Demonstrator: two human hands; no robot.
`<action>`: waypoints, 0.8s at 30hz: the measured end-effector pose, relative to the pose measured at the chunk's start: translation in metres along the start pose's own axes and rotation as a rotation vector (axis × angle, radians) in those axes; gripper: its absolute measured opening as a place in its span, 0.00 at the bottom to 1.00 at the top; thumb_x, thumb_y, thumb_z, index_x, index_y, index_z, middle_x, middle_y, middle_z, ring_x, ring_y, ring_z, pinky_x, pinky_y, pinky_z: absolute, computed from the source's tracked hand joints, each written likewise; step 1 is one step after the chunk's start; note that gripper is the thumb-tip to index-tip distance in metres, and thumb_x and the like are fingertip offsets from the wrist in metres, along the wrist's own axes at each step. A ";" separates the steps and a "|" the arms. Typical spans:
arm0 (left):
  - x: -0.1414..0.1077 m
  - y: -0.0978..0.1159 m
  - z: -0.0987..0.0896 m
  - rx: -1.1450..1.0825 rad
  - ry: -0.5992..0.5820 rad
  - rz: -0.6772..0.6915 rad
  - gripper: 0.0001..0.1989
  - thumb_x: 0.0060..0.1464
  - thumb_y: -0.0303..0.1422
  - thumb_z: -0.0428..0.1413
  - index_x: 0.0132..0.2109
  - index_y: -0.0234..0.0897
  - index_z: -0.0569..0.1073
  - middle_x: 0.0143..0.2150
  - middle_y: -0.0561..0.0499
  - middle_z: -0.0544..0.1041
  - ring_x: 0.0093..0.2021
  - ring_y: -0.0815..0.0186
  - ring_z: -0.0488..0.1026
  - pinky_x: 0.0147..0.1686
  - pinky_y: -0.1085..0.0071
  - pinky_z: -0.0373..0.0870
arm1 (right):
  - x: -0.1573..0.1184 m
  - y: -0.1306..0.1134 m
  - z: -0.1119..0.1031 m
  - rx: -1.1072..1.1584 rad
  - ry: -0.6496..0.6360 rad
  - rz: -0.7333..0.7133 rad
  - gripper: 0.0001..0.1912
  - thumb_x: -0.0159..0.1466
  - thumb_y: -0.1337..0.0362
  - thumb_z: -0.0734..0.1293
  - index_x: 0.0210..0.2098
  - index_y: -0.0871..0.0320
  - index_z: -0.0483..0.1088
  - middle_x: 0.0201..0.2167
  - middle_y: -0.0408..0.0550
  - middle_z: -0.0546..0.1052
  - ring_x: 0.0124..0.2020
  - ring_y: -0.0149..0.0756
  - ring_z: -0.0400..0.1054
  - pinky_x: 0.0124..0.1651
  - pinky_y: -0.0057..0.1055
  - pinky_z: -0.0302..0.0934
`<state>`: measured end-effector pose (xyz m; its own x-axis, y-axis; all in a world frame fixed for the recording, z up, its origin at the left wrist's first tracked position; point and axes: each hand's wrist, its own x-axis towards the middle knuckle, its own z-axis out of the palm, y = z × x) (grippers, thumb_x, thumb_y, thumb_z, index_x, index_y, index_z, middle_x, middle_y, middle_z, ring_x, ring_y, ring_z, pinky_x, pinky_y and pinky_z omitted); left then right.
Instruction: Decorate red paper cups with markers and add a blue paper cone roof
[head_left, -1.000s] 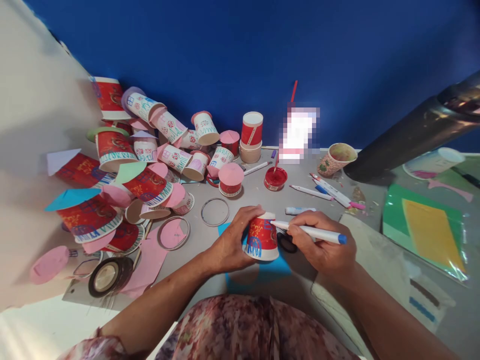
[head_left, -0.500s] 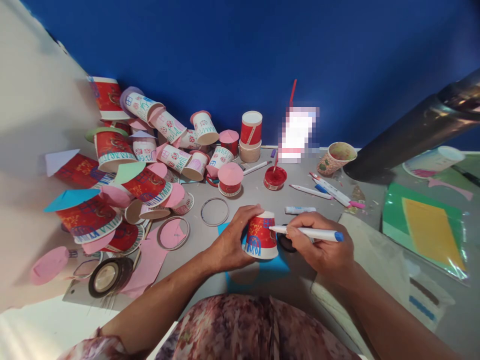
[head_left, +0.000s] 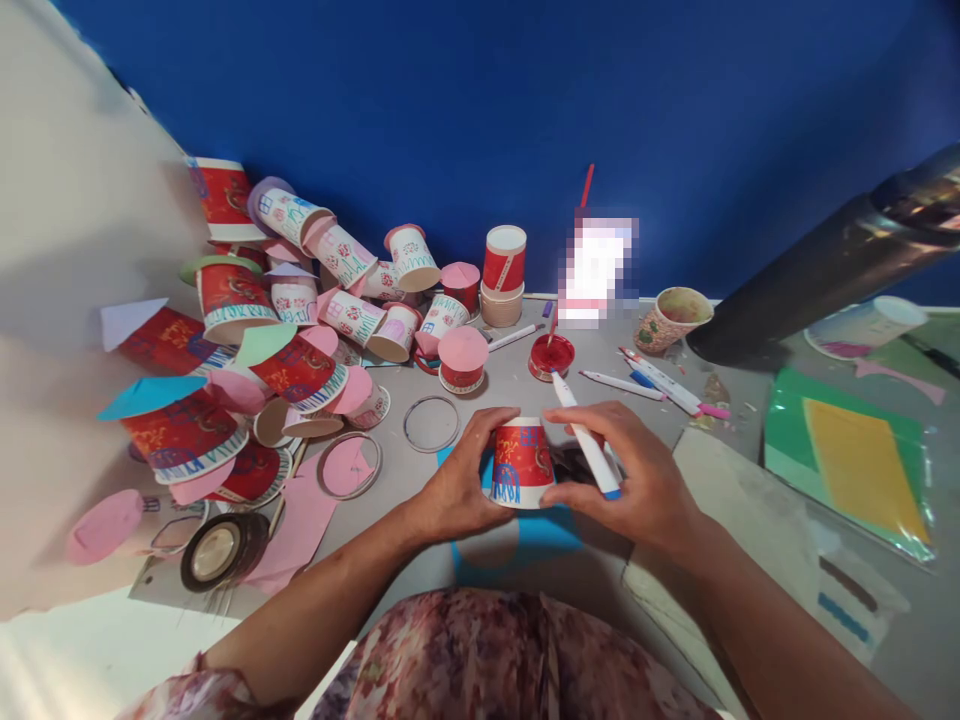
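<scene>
A red paper cup with white rims is held upside down above the table, in the middle of the view. Blue marker drawings show on it: a small window near the top and an arched shape at the lower left. My left hand is wrapped round the cup's left side. On the right side, the thumb of my right hand touches the cup near its lower rim. That hand also holds a white marker, its blue end toward me and its tip pointing away. Blue paper lies under the cup.
Decorated cups with paper roofs are heaped at the left, beside black tape. An open red paint pot stands ahead, with markers to its right. Farther right are a leaning black cylinder and packed coloured paper.
My right hand has swung the marker's tip away from the cup and brought its thumb against the cup's right side. The cup has turned slightly and stands more upright.
</scene>
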<state>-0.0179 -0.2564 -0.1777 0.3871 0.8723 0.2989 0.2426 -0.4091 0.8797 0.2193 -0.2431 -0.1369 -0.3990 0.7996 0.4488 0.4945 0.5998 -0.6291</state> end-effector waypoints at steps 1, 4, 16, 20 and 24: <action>0.000 0.000 0.000 -0.001 -0.002 -0.002 0.46 0.47 0.39 0.73 0.68 0.43 0.59 0.66 0.38 0.67 0.64 0.48 0.71 0.65 0.49 0.69 | 0.001 0.001 0.001 -0.021 -0.040 -0.016 0.37 0.58 0.46 0.80 0.61 0.53 0.70 0.49 0.56 0.80 0.48 0.51 0.76 0.46 0.43 0.75; 0.000 0.001 0.000 -0.006 -0.005 -0.011 0.51 0.46 0.41 0.74 0.70 0.44 0.57 0.67 0.38 0.65 0.66 0.47 0.69 0.67 0.47 0.68 | 0.001 0.005 0.004 -0.048 -0.159 -0.035 0.50 0.51 0.46 0.83 0.67 0.52 0.64 0.57 0.60 0.77 0.58 0.59 0.71 0.55 0.51 0.73; -0.003 0.001 -0.006 -0.035 0.000 -0.052 0.57 0.46 0.39 0.74 0.75 0.46 0.51 0.72 0.36 0.60 0.69 0.44 0.65 0.69 0.45 0.66 | 0.001 0.003 0.004 -0.084 -0.251 0.035 0.44 0.57 0.56 0.79 0.68 0.54 0.61 0.58 0.62 0.74 0.59 0.61 0.70 0.57 0.57 0.71; -0.003 0.003 -0.007 -0.156 0.009 -0.089 0.53 0.50 0.37 0.71 0.75 0.45 0.51 0.75 0.35 0.57 0.72 0.45 0.63 0.70 0.45 0.64 | 0.001 0.006 0.004 -0.039 -0.222 0.063 0.42 0.60 0.54 0.77 0.68 0.56 0.60 0.58 0.64 0.74 0.58 0.59 0.71 0.54 0.53 0.73; 0.001 0.002 -0.007 -0.472 0.074 -0.205 0.52 0.46 0.36 0.74 0.72 0.45 0.56 0.72 0.35 0.64 0.72 0.47 0.65 0.69 0.49 0.65 | 0.000 0.009 0.002 -0.005 -0.191 0.065 0.41 0.62 0.49 0.76 0.68 0.56 0.61 0.57 0.63 0.75 0.55 0.57 0.73 0.51 0.50 0.73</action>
<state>-0.0233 -0.2544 -0.1731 0.3058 0.9453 0.1136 -0.1278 -0.0775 0.9888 0.2218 -0.2380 -0.1440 -0.5052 0.8170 0.2780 0.5280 0.5475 -0.6492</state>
